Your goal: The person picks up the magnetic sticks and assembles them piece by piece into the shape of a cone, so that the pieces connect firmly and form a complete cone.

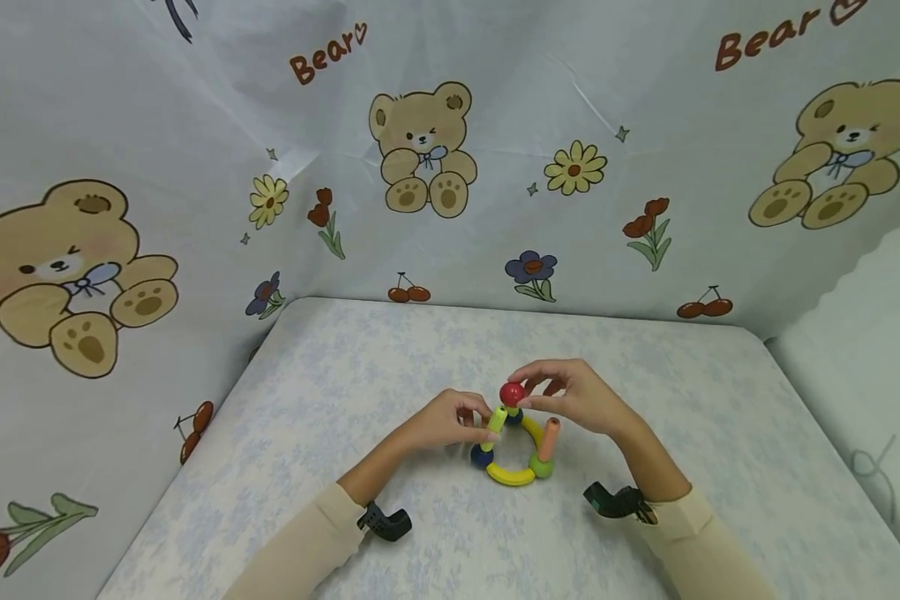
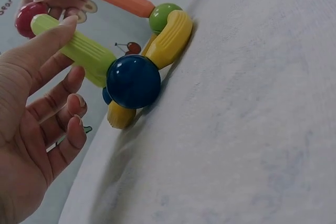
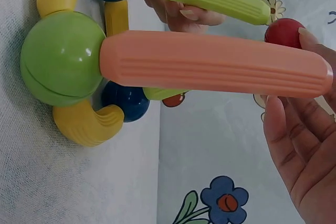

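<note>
A ring of curved yellow pieces [image 1: 510, 476] and balls lies on the table. My left hand [image 1: 450, 419] pinches a lime green stick [image 2: 79, 45] that rises from a dark blue ball [image 2: 133, 81]. At the far side, my right hand [image 1: 573, 393] holds a red ball [image 1: 512, 394] between thumb and fingers, over a second lime stick [image 3: 165, 93] on another blue ball [image 3: 126, 101]. That second stick is mostly hidden behind the orange one in the right wrist view. The orange stick [image 3: 215, 62] stands untouched on a green ball [image 3: 63, 59], close to my right hand.
The pale, blue-patterned tabletop [image 1: 390, 350] ends at a hanging cloth [image 1: 510, 233] printed with bears and flowers. Black wrist cameras sit at both cuffs, the left one [image 1: 386, 522] and the right one [image 1: 617, 502]. White material [image 1: 870, 358] borders the right side.
</note>
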Demonstrator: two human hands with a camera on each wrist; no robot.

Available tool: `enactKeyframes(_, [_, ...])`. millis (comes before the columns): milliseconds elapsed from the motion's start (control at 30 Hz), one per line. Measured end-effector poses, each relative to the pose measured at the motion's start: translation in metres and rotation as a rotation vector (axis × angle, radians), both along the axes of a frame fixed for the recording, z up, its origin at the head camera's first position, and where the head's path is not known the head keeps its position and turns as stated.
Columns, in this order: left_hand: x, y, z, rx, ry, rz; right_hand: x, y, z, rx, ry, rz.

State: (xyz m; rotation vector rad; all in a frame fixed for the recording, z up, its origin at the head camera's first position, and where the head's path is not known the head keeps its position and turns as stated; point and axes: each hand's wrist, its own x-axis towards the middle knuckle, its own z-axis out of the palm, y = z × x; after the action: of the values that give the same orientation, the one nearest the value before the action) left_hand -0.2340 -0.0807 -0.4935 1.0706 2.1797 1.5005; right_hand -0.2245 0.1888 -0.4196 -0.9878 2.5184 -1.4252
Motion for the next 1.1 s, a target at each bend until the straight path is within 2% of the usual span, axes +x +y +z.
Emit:
enactKeyframes(600, [0.0, 0.002, -0.002, -0.038, -0.014, 0.043, 0.002, 0.0, 0.0, 0.045, 0.031, 0.018])
enactKeyframes(733, [-0.001, 0.003, -0.003, -0.046, -0.019, 0.113, 0.004, 0.008, 0.006, 0.056, 0.049, -0.013])
enactKeyframes(867, [-0.001, 0.003, -0.003, -0.017, 0.009, 0.217, 0.006, 0.024, 0.008, 0.061, 0.057, -0.08])
enactKeyframes(933, [-0.002, 0.001, -0.002, -0.002, 0.029, 0.251, 0.008, 0.031, 0.006, 0.069, 0.047, -0.101])
enactKeyframes(1033, [-0.004, -0.001, 0.003, 0.02, 0.038, 0.279, 0.011, 0.041, 0.003, 0.099, 0.011, -0.102])
enactKeyframes(1100, [-0.005, -0.002, 0.007, 0.044, 0.039, 0.266, 0.014, 0.048, 0.0, 0.139, -0.018, -0.088])
